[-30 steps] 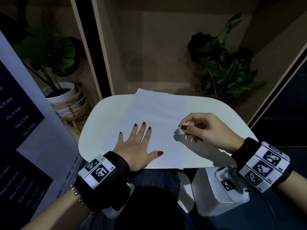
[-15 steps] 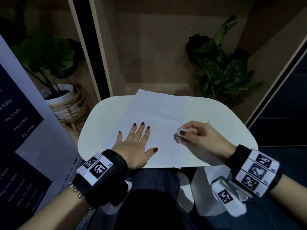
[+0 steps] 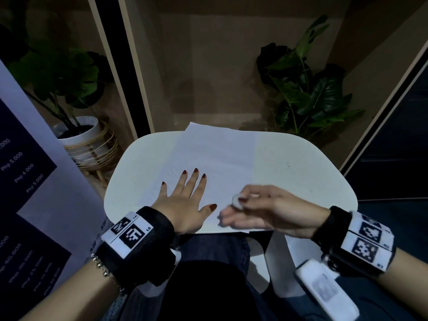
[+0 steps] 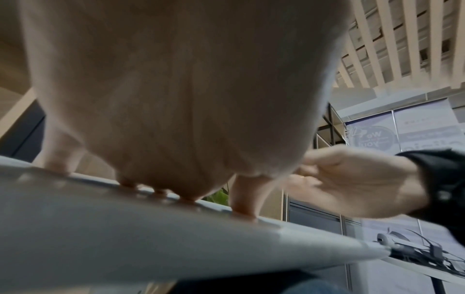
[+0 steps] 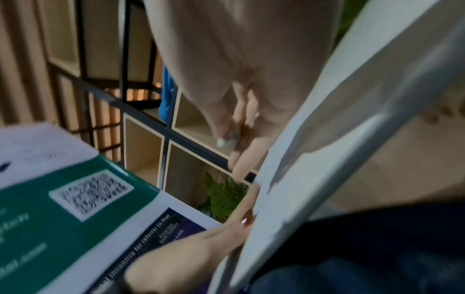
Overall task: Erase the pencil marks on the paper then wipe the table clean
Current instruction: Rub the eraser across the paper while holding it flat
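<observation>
The left hand (image 3: 185,205) is lying flat on the sheet of paper (image 3: 220,156), its fingers straight and spread, pinning the sheet to the white surface (image 3: 301,172), and the left wrist view is showing the fingertips (image 4: 242,208) pressing down. The right hand (image 3: 271,209) is hovering over the near right corner of the paper, its grip clamped on a small white eraser (image 3: 236,200) pinched between thumb and forefinger while the other fingers are blurring just beside the left thumb. Two potted plants (image 3: 308,89) are standing beyond the surface.
</observation>
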`<control>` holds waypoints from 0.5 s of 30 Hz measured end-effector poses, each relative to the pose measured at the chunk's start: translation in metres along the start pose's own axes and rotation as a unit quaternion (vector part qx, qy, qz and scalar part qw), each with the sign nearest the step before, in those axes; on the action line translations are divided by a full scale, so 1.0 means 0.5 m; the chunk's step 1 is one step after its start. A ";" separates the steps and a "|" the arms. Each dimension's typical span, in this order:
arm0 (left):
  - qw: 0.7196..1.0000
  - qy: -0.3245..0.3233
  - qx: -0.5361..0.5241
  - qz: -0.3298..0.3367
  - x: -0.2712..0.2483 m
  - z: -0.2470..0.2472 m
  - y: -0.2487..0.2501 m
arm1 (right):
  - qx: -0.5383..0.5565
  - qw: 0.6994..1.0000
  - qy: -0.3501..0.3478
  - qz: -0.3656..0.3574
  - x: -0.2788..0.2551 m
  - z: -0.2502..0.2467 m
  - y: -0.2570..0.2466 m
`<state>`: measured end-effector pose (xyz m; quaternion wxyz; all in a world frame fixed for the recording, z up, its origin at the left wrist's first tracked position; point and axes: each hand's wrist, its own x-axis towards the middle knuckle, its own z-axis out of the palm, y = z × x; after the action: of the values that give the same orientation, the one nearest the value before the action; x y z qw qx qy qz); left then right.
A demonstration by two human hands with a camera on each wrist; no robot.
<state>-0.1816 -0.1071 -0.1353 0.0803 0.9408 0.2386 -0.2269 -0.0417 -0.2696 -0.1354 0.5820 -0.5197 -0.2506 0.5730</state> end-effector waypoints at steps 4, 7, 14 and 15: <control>1.000 0.000 -0.009 0.001 0.000 0.000 0.000 | 0.054 0.981 0.166 -0.088 0.023 -0.012 0.004; 1.000 -0.002 -0.007 0.002 -0.002 -0.002 0.000 | 0.107 0.959 0.198 -0.175 0.027 -0.022 -0.006; 1.000 -0.010 0.004 0.012 -0.008 -0.007 0.001 | 0.081 0.975 0.162 -0.132 0.039 -0.008 0.018; 1.000 -0.012 0.001 0.023 -0.009 -0.009 0.002 | 0.098 0.960 0.209 -0.161 0.044 -0.010 0.013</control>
<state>-0.1828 -0.1086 -0.1293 0.0873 0.9434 0.2153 -0.2366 -0.0351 -0.2523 -0.1494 0.7536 -0.5214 -0.1465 0.3724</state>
